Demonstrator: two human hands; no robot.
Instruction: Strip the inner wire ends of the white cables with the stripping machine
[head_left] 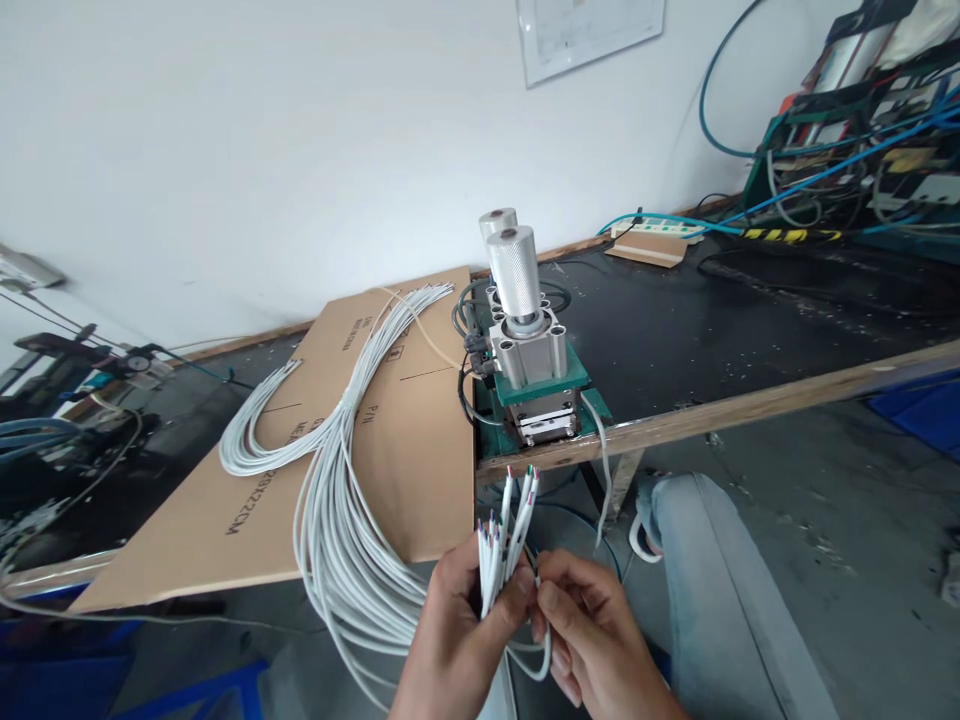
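My left hand (469,625) is wrapped round the end of a bundle of white cables (491,560), whose cut ends with small coloured wires point upward. Close against it on the right, my right hand (589,625) pinches a single white cable (546,640) that curves down below the fingers. From the hands the long loops of white cable (360,540) run left and up onto a cardboard sheet (420,460), tied together near the middle. Behind the hands, at the bench edge, stands a metal press (529,350) with knurled cylinders on a green base.
A black bench (645,340) with a wooden edge extends right, carrying a power strip (652,229) and a cardboard piece (649,248). Machinery with blue hoses (862,150) is at the upper right. Another device (97,370) sits at left. My leg (720,590) is at lower right.
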